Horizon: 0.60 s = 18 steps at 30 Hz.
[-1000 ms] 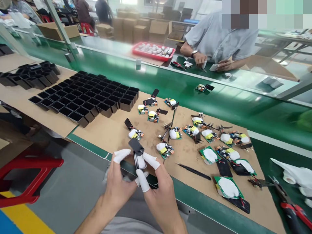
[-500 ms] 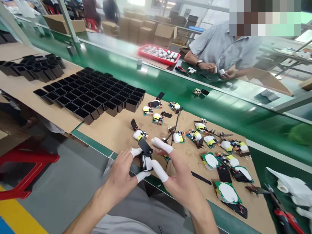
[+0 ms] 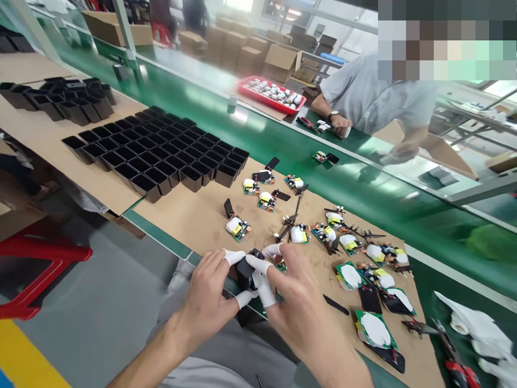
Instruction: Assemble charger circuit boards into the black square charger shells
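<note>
A small black plastic case (image 3: 244,275) is held over the table's front edge, between both hands. My left hand (image 3: 210,291) is closed round its left side, white finger cots on the thumb and a fingertip. On the other side, my right hand (image 3: 297,293) grips the case and its black end plate, also with white finger cots. The inside of the case is hidden by the fingers and the plate. Just beyond the hands lies a circuit board (image 3: 238,228) with white compound and a black plate wired to it.
Many black open boxes (image 3: 161,151) stand in rows at the left. More circuit boards (image 3: 350,276) lie on the cardboard (image 3: 210,215) to the right, near red-handled pliers (image 3: 454,355) and white cloth (image 3: 476,323). Across the green belt (image 3: 274,140), a co-worker (image 3: 375,97) sits by a red tray (image 3: 246,89).
The black plate that stood tilted above the case is now down against it. My right hand has closed from spread fingers onto the case. The co-worker's hands have moved apart.
</note>
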{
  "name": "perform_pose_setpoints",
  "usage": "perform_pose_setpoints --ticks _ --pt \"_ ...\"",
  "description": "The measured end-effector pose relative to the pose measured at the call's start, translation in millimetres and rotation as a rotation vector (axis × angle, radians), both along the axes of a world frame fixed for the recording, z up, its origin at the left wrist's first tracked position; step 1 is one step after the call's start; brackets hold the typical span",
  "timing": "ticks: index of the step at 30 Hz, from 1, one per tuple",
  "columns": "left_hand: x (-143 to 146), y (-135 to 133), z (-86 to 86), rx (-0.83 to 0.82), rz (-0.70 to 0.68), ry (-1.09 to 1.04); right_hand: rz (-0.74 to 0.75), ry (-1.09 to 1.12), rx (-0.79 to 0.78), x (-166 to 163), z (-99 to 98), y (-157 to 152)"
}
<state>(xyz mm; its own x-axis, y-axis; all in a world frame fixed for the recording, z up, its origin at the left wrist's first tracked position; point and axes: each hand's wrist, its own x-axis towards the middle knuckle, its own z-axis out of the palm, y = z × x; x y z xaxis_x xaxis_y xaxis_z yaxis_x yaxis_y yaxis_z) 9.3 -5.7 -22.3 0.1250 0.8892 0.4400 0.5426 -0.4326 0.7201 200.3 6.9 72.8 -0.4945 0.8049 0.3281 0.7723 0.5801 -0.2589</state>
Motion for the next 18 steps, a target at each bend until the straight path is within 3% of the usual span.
perform_pose_setpoints --ticks 5,10,18 --pt "13 -7 -2.9 0.140 0.136 -0.057 -0.257 0.144 0.170 -31 -20.6 -20" --pt "15 -9 -4.2 0.177 0.180 -0.063 -0.322 0.181 0.213 -37 -23.7 -27" --pt "18 -9 -6.4 0.166 0.180 -0.130 -0.128 0.273 -0.110 -2 -13.2 -36"
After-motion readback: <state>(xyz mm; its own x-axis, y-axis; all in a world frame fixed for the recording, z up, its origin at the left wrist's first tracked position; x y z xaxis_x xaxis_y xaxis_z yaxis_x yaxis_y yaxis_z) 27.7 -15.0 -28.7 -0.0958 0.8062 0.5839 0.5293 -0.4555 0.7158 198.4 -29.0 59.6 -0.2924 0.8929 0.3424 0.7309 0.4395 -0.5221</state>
